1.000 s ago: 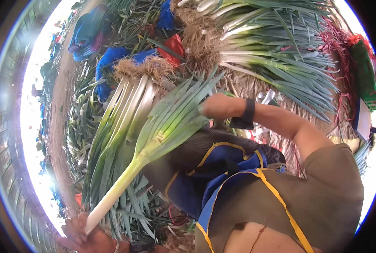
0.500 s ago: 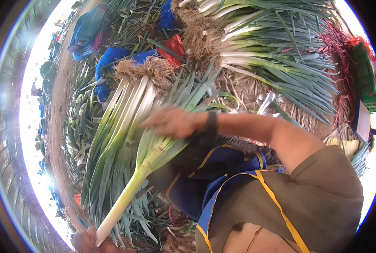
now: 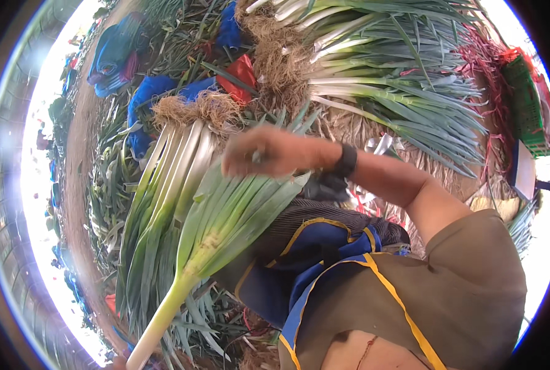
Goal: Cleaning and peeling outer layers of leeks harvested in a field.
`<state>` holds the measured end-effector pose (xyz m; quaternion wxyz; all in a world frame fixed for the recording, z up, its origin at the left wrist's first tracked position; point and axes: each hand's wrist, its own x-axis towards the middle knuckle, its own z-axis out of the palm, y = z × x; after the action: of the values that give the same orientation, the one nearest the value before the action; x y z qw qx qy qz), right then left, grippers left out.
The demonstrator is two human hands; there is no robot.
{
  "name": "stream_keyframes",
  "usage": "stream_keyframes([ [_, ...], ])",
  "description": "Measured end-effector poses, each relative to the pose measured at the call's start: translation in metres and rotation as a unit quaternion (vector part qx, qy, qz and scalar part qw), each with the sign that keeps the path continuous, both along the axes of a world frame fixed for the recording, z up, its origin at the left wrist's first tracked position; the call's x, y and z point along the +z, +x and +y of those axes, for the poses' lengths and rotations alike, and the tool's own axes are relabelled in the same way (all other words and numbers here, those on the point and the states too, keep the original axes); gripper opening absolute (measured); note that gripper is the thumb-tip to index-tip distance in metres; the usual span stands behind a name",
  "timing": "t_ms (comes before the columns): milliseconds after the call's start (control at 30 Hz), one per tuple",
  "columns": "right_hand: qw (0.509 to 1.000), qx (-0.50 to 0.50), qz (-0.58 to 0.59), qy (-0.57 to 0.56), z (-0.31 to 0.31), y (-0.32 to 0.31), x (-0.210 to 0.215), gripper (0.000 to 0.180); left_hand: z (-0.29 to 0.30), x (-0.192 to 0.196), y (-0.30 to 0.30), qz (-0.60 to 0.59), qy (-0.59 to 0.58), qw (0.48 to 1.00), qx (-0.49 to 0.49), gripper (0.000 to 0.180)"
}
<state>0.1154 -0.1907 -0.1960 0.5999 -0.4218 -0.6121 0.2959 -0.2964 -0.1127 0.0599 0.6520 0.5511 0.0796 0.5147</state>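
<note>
A leek slants up from the lower left, its pale stalk low and its green leaves fanned out toward the middle. At the bottom edge, my left hand is closed round the stalk's lower end; most of this hand is out of the picture. Over the upper leaves, my right hand is blurred, its fingers curled in. What lies in those fingers does not show clearly. Just left of the held leek lies a row of leeks, roots away from me.
A large pile of leeks lies at the upper right, roots pointing left. Blue cloth, a red scrap and loose leaves lie on the far left. Red strings and a green crate are at the right.
My right hand has moved up and right over the leaves, from spread fingers to curled ones. The held leek has shifted slightly down and left; my left hand is now mostly cut off.
</note>
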Motion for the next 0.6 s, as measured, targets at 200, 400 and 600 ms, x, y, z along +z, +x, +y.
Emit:
stream_keyframes([
  [200,0.979,0.114,0.166,-0.012,0.003,-0.064,-0.065,0.02,-0.018,0.021,-0.004,0.004,0.051,0.994,0.099,0.044],
  [400,0.961,0.065,0.092,-0.254,-0.002,-0.035,-0.184,0.021,-0.012,0.023,-0.011,0.021,0.019,0.991,0.133,0.049],
  [600,0.645,0.018,-0.421,-0.637,-0.065,0.044,-0.263,0.038,-0.005,0.036,-0.041,-0.004,0.029,0.981,0.19,0.048],
])
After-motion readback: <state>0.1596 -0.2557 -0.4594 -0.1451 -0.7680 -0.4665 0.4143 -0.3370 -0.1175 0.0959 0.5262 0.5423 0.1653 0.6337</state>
